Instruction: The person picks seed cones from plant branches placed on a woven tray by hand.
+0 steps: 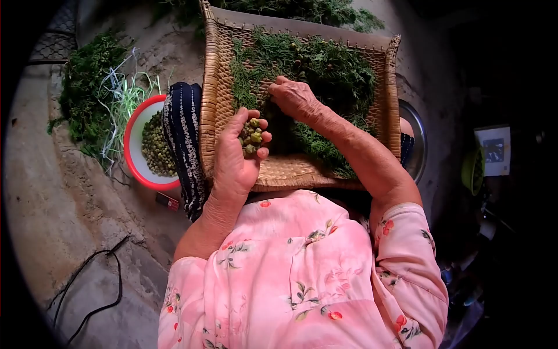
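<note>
Beneath both hands, a large woven tray (211,99) is propped close against the body. Much of its floor, beyond and around the right hand, is covered by feathery green foliage (340,61), so a good share seems left to be gone through; bare weave is shown only in patches, chiefly along the edge to the right of the left hand's wrist. More is held in reserve, it appears: a pile of greenery (87,84) is spread on the floor well to the left of the left hand, and another heap (325,10) is seen past the tray's far edge.

What looks finished is gathered left of the left hand, in a red-rimmed bowl (130,145), partly hidden by a dark patterned cloth (185,122); many loose pods (156,142) are contained there.

The right hand (294,100) is bent over the foliage, its fingers curled inward; how tightly they are closed, and on what, cannot be told. The left hand (239,150) is cupped, palm up, and a small handful of green pods (253,138) is held in it, not yet added to those in the bowl.
</note>
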